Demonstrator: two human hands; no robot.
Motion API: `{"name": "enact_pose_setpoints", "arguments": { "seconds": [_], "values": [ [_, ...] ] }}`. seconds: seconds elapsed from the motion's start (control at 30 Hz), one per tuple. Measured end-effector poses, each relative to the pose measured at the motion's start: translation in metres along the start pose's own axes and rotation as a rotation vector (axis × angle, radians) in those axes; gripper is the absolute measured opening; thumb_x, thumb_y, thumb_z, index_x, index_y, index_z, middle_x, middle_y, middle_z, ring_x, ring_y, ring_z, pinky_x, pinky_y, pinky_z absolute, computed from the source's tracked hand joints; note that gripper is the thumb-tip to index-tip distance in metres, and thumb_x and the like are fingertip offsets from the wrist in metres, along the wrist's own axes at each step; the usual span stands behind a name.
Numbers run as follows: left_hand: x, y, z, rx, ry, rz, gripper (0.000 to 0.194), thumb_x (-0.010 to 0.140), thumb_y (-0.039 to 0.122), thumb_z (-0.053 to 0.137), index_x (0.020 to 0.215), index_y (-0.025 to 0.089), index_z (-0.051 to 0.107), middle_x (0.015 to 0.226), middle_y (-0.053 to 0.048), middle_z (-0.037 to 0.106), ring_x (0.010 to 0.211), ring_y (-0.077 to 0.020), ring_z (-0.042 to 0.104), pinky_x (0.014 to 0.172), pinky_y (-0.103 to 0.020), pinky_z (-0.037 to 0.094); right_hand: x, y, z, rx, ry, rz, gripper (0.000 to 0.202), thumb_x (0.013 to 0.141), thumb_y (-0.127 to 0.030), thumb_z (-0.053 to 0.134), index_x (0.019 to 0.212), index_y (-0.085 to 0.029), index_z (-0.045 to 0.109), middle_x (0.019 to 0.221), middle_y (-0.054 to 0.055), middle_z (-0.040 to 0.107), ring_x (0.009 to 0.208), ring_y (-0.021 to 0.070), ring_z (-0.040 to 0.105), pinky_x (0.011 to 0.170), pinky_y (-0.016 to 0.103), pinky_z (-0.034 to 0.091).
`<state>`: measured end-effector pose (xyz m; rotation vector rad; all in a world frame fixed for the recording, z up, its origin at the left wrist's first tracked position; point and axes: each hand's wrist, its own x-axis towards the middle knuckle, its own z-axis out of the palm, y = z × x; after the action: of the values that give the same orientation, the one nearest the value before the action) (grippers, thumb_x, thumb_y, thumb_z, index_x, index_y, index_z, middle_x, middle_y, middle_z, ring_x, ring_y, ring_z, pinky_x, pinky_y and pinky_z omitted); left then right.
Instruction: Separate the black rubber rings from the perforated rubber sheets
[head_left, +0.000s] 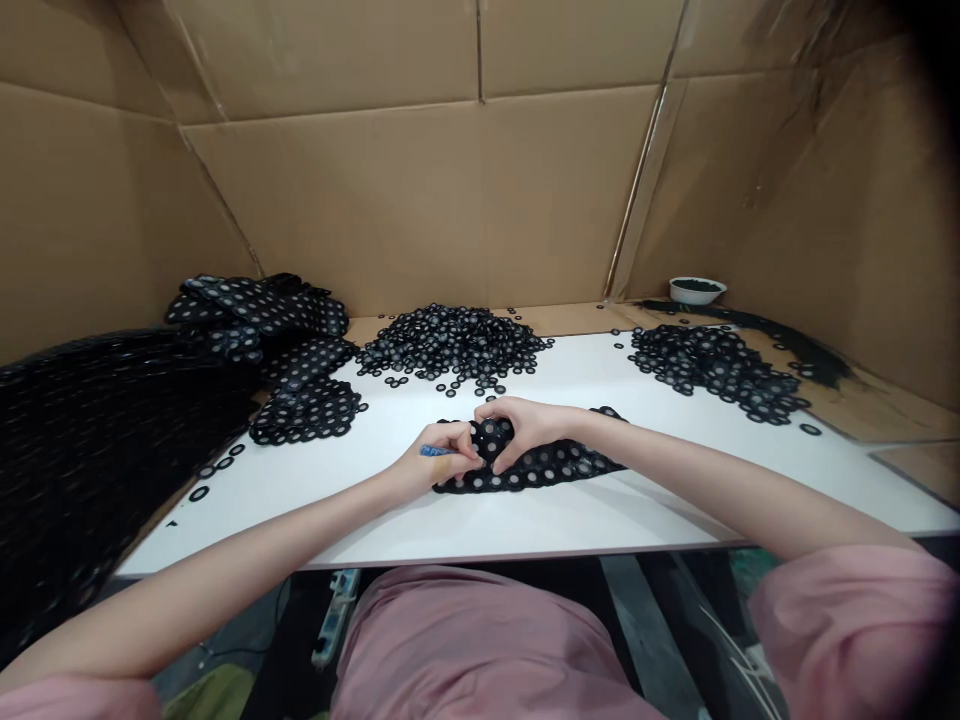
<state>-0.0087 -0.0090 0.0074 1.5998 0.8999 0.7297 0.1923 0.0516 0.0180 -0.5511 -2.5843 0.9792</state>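
Observation:
On the white board lies a black sheet (551, 468) patterned with round holes, close to the front edge. My left hand (442, 460) is at the sheet's left end, its fingers pinched together, with a blue object (436, 451) partly showing in it. What its fingertips grip is too small to tell. My right hand (525, 428) curves over the sheet just beside it, thumb and index finger apart in a C shape and touching the sheet. Whether it grips the material is unclear.
A heap of black rings (457, 345) lies behind my hands, another (716, 370) at the right. Perforated black sheets (262, 315) and a dark stringy mass (112, 440) fill the left. A white bowl (697, 291) stands back right before cardboard walls (420, 200).

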Motion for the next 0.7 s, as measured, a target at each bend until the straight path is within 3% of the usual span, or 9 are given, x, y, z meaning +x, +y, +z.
{"name": "enact_pose_setpoints", "arguments": {
  "seconds": [0.2, 0.33, 0.5, 0.7],
  "values": [
    [0.0, -0.003, 0.0, 0.048, -0.068, 0.017, 0.021, 0.072, 0.022, 0.064, 0.062, 0.014, 0.047, 0.052, 0.004, 0.052, 0.045, -0.0054, 0.042, 0.043, -0.017, 0.028, 0.0, -0.002, 0.0, -0.05, -0.014, 0.02, 0.044, 0.056, -0.039, 0.079, 0.084, -0.018, 0.052, 0.08, -0.003, 0.051, 0.077, 0.0148, 0.048, 0.069, 0.023, 0.038],
    [0.0, -0.002, 0.001, 0.014, -0.014, 0.038, 0.022, 0.071, 0.022, 0.066, 0.061, 0.014, 0.047, 0.054, 0.003, 0.053, 0.048, -0.007, 0.047, 0.046, -0.018, 0.032, -0.002, -0.012, -0.001, -0.055, -0.039, 0.103, 0.054, 0.05, -0.044, 0.082, 0.088, -0.02, 0.053, 0.085, -0.003, 0.055, 0.078, 0.016, 0.05, 0.067, 0.024, 0.039],
    [-0.005, 0.003, 0.002, -0.084, 0.114, -0.005, 0.026, 0.068, 0.023, 0.068, 0.062, 0.016, 0.044, 0.048, 0.005, 0.051, 0.039, -0.005, 0.039, 0.039, -0.017, 0.022, -0.002, -0.023, -0.003, -0.044, -0.074, 0.165, 0.056, 0.047, -0.04, 0.084, 0.089, -0.019, 0.054, 0.089, -0.002, 0.058, 0.08, 0.0171, 0.053, 0.068, 0.025, 0.041],
    [-0.017, 0.01, 0.011, -0.083, 0.076, -0.025, 0.026, 0.067, 0.022, 0.069, 0.061, 0.015, 0.045, 0.05, 0.004, 0.052, 0.042, -0.0047, 0.038, 0.041, -0.017, 0.025, -0.002, -0.021, -0.001, 0.048, -0.071, 0.131, 0.055, 0.047, -0.035, 0.084, 0.091, -0.019, 0.055, 0.09, -0.002, 0.059, 0.083, 0.017, 0.055, 0.072, 0.025, 0.043]
  ]
}}
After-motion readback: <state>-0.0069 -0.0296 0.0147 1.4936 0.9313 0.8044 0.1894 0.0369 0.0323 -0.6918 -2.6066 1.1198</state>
